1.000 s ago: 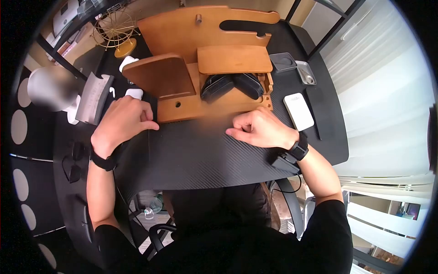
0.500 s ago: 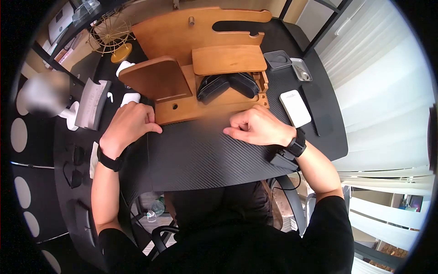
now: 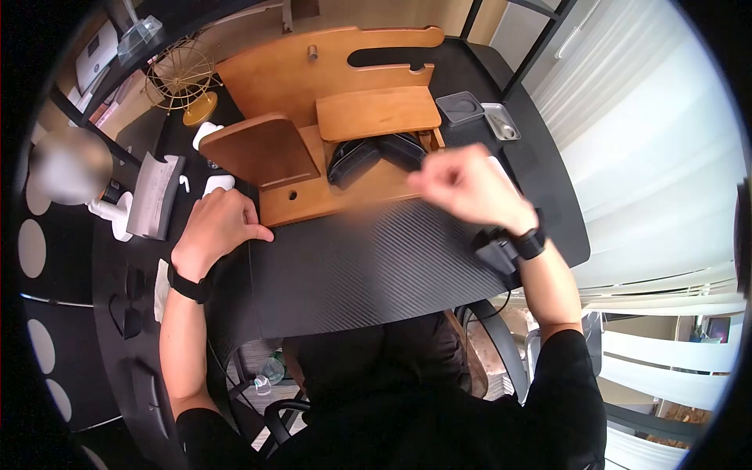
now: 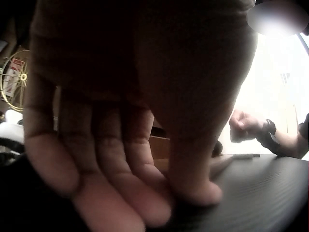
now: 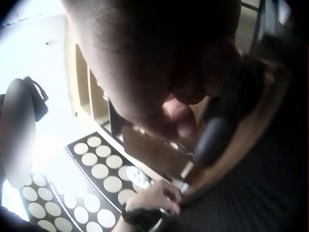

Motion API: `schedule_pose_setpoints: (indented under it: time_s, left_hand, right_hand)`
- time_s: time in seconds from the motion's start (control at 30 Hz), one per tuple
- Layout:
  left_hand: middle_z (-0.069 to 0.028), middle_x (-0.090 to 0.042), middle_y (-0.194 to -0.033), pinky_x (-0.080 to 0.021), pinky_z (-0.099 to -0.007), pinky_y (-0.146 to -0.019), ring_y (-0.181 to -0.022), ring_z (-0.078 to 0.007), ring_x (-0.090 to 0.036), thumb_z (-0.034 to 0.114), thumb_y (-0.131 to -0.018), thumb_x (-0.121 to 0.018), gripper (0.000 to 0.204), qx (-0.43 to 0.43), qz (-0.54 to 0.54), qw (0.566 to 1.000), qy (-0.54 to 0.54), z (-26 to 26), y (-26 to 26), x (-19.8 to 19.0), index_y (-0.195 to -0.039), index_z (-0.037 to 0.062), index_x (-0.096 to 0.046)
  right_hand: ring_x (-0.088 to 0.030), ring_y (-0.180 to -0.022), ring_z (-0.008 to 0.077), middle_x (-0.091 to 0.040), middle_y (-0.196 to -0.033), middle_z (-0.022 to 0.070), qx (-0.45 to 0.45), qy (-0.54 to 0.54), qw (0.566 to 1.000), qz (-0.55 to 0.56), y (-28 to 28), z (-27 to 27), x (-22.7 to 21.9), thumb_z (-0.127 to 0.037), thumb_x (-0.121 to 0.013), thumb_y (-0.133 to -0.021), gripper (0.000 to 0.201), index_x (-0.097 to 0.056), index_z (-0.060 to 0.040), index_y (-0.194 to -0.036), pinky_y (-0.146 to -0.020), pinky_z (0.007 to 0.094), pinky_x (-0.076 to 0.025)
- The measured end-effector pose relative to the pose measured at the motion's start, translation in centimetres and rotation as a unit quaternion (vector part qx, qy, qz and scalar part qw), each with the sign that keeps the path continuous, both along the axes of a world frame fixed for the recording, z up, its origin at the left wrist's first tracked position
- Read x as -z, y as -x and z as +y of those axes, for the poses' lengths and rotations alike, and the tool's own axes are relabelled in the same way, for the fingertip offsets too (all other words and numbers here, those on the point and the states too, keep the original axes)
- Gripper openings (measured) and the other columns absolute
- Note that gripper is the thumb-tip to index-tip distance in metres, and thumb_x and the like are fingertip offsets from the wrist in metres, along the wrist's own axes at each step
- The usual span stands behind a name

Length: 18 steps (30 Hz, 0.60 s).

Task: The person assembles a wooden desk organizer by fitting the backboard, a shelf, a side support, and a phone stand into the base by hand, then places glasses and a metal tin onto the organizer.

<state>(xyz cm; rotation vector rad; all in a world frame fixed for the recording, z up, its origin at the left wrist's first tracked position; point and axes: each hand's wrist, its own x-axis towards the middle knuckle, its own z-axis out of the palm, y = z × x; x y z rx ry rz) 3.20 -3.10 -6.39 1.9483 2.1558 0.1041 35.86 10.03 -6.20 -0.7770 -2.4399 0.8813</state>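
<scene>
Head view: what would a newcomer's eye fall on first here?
Probably the big wooden stand, bright orange-brown toward the far side of the black desk, with a dark V-shaped item under its shelf. Next, perhaps, the blurred right hand, raised near the stand's right front corner, while the left hand is by the left one. The gold wheel ornament stands out beyond, at the upper left.

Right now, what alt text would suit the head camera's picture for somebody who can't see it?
A person's right hand, blurred and curled, hovers above a black desk, while the left hand rests beside a wooden stand holding a black object. A white curtain hangs at the right.
</scene>
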Motion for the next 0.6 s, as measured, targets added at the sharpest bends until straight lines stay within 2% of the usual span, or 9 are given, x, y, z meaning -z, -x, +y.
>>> schedule_pose_setpoints:
  time_s: [0.07,0.1,0.13,0.17,0.2,0.23,0.3,0.43,0.6]
  left_hand:
    - [-0.0123,-0.065,-0.065,-0.049,-0.038,-0.062,-0.067,-0.0303,-0.065,0.032,-0.061,-0.088,0.035,0.003,0.0,1.0,-0.005,-0.2,0.0,0.2,-0.066,0.0027,-0.069]
    - [-0.0126,-0.065,-0.066,-0.049,-0.0387,-0.062,-0.068,-0.031,-0.065,0.033,-0.061,-0.088,0.036,0.01,0.026,1.0,-0.009,-0.2,-0.2,0.2,-0.066,0.003,-0.068]
    - [-0.0128,-0.065,-0.066,-0.049,-0.0395,-0.062,-0.069,-0.0317,-0.065,0.034,-0.061,-0.087,0.036,0.016,0.052,0.998,-0.014,-0.3,-0.3,0.2,-0.066,0.0033,-0.068]
    - [-0.0128,-0.065,-0.066,-0.049,-0.0395,-0.062,-0.069,-0.0317,-0.065,0.034,-0.061,-0.087,0.036,0.016,0.051,0.998,-0.016,-0.3,-0.3,0.3,-0.066,0.0033,-0.068]
    - [-0.0129,-0.065,-0.066,-0.049,-0.0401,-0.063,-0.069,-0.0323,-0.065,0.034,-0.061,-0.087,0.036,0.031,0.066,0.997,-0.033,-0.4,-0.4,0.5,-0.065,0.0039,-0.068]
    - [-0.013,-0.065,-0.066,-0.05,-0.0406,-0.063,-0.07,-0.0329,-0.065,0.035,-0.062,-0.086,0.036,0.045,0.082,0.994,-0.05,-0.4,-0.4,0.7,-0.065,0.0044,-0.067]
    - [-0.0132,-0.065,-0.066,-0.05,-0.0408,-0.064,-0.07,-0.0328,-0.065,0.035,-0.062,-0.086,0.036,0.046,0.082,0.994,-0.051,-0.4,-0.4,0.7,-0.065,0.0046,-0.067]
    - [-0.0139,-0.065,-0.066,-0.051,-0.041,-0.065,-0.071,-0.0326,-0.066,0.034,-0.062,-0.086,0.035,0.046,0.077,0.995,-0.042,-0.5,-0.2,0.7,-0.066,0.005,-0.068]
    - [-0.0134,-0.065,-0.067,-0.051,-0.0402,-0.068,-0.074,-0.0311,-0.066,0.035,-0.062,-0.086,0.035,0.037,0.067,0.997,-0.029,-0.3,-0.3,0.6,-0.065,0.0049,-0.068]
  right_hand:
    - [-0.05,-0.055,0.0072,-0.058,-0.058,0.0044,0.079,-0.021,0.996,0.026,-1.9,2.4,-1.5,-0.018,-0.067,-0.091,0.027,-0.064,-0.0003,-0.071,-0.051,0.0293,-0.042]
    - [-0.059,-0.061,0.0074,-0.065,-0.063,0.0093,0.159,-0.049,0.984,-0.06,-2.6,3.6,-3.0,-0.019,-0.067,-0.09,0.025,-0.066,0.0014,-0.075,-0.054,0.0291,-0.045]
    - [-0.064,-0.062,0.0115,-0.066,-0.063,0.0119,0.189,-0.088,0.978,-0.015,-3.7,5.6,-2.6,-0.02,-0.068,-0.089,0.025,-0.068,0.0006,-0.075,-0.056,0.03,-0.047]
    - [-0.067,-0.063,0.0184,-0.066,-0.064,0.0117,0.264,-0.122,0.951,-0.104,-4.7,7.5,-3.0,-0.023,-0.069,-0.088,0.025,-0.068,-0.0011,-0.075,-0.059,0.0318,-0.049]
    - [-0.067,-0.064,0.0248,-0.066,-0.064,0.0106,0.301,-0.127,0.936,-0.135,-5.6,9.4,-2.9,-0.028,-0.071,-0.085,0.027,-0.069,-0.0026,-0.079,-0.063,0.0351,-0.051]
    - [-0.069,-0.071,0.028,-0.069,-0.071,0.0111,0.305,-0.13,0.93,-0.162,-7.4,12.1,-1.6,-0.034,-0.074,-0.081,0.031,-0.07,-0.0031,-0.083,-0.068,0.0371,-0.052]
    - [-0.069,-0.076,0.0291,-0.07,-0.075,0.0125,0.303,-0.126,0.921,-0.208,-9.0,14.5,0.1,-0.035,-0.076,-0.078,0.033,-0.07,-0.0032,-0.085,-0.071,0.0379,-0.053]
    - [-0.069,-0.088,0.0326,-0.071,-0.089,0.0171,0.264,-0.085,0.91,-0.307,-9.7,15.3,1.8,-0.036,-0.081,-0.072,0.039,-0.071,-0.0031,-0.09,-0.078,0.0394,-0.053]
    - [-0.068,-0.09,0.0331,-0.071,-0.093,0.0185,0.276,-0.062,0.913,-0.295,-9.9,15.8,2.4,-0.034,-0.082,-0.069,0.042,-0.072,-0.0018,-0.094,-0.08,0.0395,-0.053]
